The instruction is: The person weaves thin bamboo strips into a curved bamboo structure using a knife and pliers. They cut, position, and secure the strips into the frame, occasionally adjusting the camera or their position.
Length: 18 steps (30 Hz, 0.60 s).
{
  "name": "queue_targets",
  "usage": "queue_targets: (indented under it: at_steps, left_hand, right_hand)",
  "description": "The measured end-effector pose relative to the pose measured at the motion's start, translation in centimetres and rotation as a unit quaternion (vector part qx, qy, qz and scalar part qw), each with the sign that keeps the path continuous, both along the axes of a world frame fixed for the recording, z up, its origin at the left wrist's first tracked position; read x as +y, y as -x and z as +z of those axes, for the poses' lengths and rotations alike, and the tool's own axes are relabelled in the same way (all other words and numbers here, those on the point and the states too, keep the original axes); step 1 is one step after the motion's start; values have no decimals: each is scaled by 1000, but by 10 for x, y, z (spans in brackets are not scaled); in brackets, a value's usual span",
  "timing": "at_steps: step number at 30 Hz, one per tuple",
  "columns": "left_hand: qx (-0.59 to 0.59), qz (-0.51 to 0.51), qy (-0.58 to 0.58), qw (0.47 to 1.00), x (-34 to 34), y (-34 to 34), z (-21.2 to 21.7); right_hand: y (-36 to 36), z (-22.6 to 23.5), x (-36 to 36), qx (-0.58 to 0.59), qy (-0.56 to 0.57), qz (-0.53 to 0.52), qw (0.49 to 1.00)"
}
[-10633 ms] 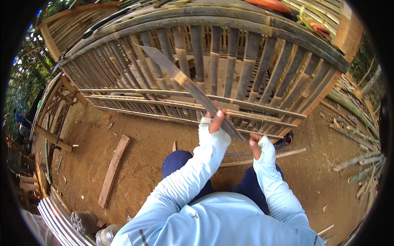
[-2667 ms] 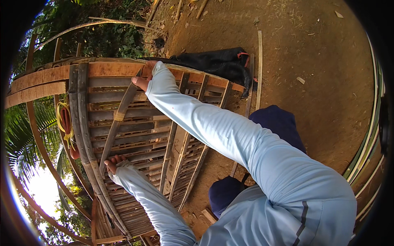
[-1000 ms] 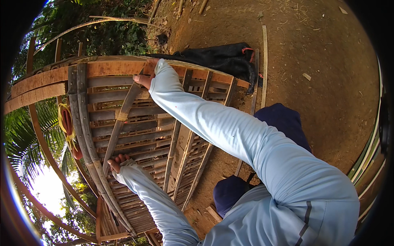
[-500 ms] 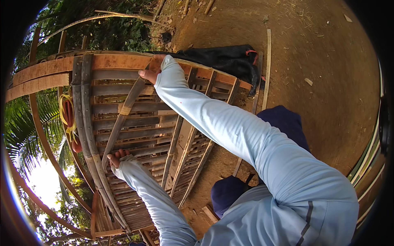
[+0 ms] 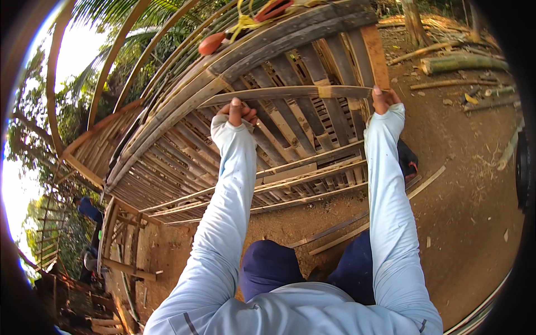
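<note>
A long, flat bamboo strip [image 5: 290, 92] with a pale band at its node spans my two hands, above a slatted bamboo frame [image 5: 279, 120]. My left hand [image 5: 237, 113] is closed on the strip near its left end, thumb on top. At the other end, my right hand [image 5: 385, 101] pinches the strip beside an upright brown board [image 5: 375, 56] at the frame's corner. Thick dark bamboo rails [image 5: 245, 58] run along the far side of the frame, beyond the strip.
A red-orange rounded object [image 5: 211, 43] and yellow cord [image 5: 245, 23] lie on the far rails. Loose strips [image 5: 427, 182] are on the dirt floor at right. Cut bamboo poles [image 5: 463, 65] lie farther off. Another person [image 5: 89, 209] is at far left.
My view has turned, so the strip now runs roughly level across the picture instead of slanting steeply. Both hands still hold it near its ends.
</note>
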State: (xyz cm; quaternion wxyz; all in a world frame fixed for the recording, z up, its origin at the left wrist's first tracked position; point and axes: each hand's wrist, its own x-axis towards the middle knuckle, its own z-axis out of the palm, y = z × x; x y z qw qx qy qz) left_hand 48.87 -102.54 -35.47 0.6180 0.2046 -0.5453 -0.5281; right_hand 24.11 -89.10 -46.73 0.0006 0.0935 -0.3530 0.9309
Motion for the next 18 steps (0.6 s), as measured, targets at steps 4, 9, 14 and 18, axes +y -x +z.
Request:
queue_targets:
  at_steps: [4, 9, 14, 18]
  left_hand:
    - [-19, 0, 5, 1000, 7, 1, 3]
    - [-15, 0, -2, 1000, 13, 5, 5]
    - [-41, -2, 12, 999, 15, -2, 6]
    - [-34, -14, 13, 999, 16, -2, 7]
  right_hand:
    - [13, -9, -5, 20, 10, -24, 999]
    - [5, 10, 17, 20, -79, -7, 997]
    - [-3, 18, 24, 33, -104, 19, 994]
    - [-2, 16, 24, 32, -79, 18, 996]
